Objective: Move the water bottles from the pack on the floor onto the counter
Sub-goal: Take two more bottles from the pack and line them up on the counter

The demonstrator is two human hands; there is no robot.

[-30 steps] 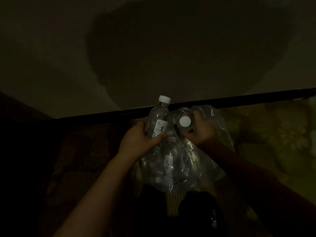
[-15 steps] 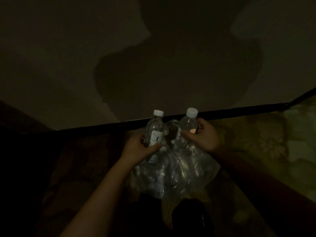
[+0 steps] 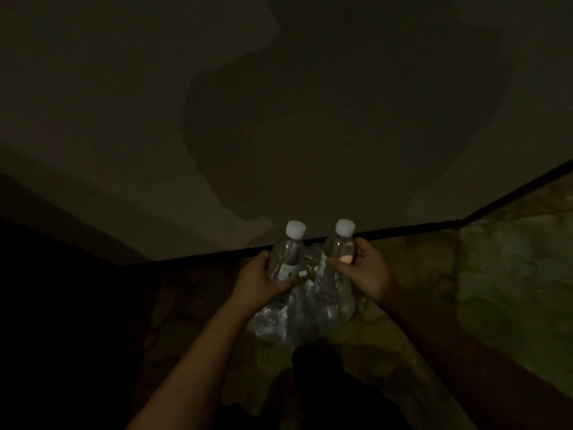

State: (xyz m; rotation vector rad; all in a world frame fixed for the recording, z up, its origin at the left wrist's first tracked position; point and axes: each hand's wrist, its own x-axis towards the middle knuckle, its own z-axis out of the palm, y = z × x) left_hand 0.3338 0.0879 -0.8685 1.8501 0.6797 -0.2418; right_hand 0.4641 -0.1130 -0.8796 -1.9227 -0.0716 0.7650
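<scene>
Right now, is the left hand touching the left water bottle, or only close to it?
Touching. The head view shows the left hand wrapped round the left water bottle, with the thumb lying across the bottle's front and no gap between them.

No text, brand or number can be read. A white label (image 3: 286, 272) is seen on the bottle (image 3: 288, 249) gripped by the left hand (image 3: 259, 282). A small dark mark is printed on it, perhaps a character or logo, but it is left illegible by the dim light.
</scene>
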